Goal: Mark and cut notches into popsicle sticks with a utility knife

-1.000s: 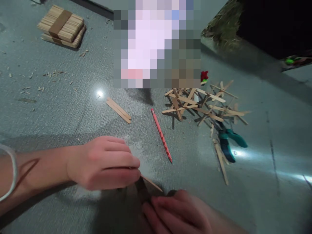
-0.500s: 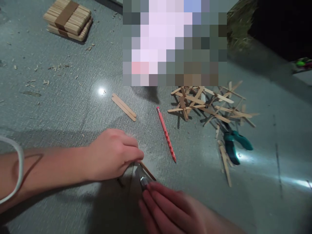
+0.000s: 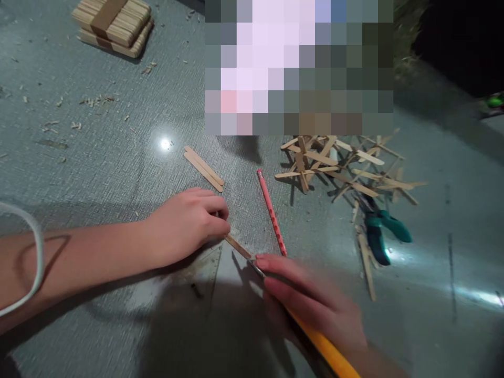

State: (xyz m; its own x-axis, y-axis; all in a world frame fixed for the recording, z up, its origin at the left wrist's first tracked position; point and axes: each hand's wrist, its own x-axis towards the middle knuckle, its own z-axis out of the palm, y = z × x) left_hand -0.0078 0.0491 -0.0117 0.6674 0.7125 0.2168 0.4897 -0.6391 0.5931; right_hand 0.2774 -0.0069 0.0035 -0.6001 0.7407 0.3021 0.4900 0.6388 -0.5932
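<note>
My left hand point(image 3: 189, 223) is closed around one end of a wooden craft stick point(image 3: 238, 247), whose free end points down to the right. In my right hand point(image 3: 315, 302) is a utility knife point(image 3: 323, 349) with a yellow handle; its metal tip is at the far end of the stick, and my fingertips are close beside it. Whether the blade touches the wood I cannot tell. A red pencil point(image 3: 271, 212) lies just beyond my right fingers. Two loose craft sticks point(image 3: 203, 169) rest side by side above my left hand.
Banded bundles of craft sticks point(image 3: 114, 23) sit at the back left, with wood chips point(image 3: 96, 100) scattered nearby. Crossed sticks point(image 3: 342, 163) are piled at the right, next to green-handled pliers point(image 3: 378, 236). A white cable point(image 3: 37, 252) loops over my left forearm. A blurred-out patch hides the top middle.
My right hand has moved up and right with the knife, from near my left fingers to the stick's far end, baring its yellow handle. My left hand has shifted slightly upward.
</note>
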